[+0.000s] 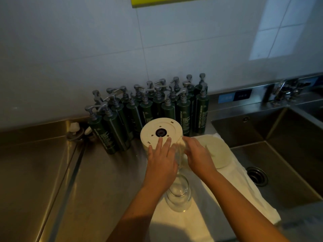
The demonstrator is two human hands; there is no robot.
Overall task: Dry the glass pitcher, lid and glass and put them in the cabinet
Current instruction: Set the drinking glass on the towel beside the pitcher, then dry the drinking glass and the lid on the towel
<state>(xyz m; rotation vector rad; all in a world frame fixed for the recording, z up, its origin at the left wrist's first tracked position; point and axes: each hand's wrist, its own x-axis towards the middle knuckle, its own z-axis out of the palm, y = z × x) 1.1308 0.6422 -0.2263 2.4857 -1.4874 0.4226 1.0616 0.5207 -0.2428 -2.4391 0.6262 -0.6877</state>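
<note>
The glass pitcher (153, 127) stands upside down on a white towel (232, 186), its round cream base with a dark centre ring facing up. My left hand (161, 158) rests flat on that base, fingers straight. My right hand (197, 154) curls round the pitcher's clear handle at its right side. A round cream lid (219, 153) lies on the towel just right of my right hand. An upturned clear glass (179, 194) stands on the towel beneath my left wrist.
Several dark green pump bottles (183, 109) crowd the back of the steel counter (97, 180) behind the pitcher. A deep steel sink (286, 137) with a drain (257, 175) lies to the right, a tap (283, 88) behind it. Small white stoppers (75, 128) sit at back left.
</note>
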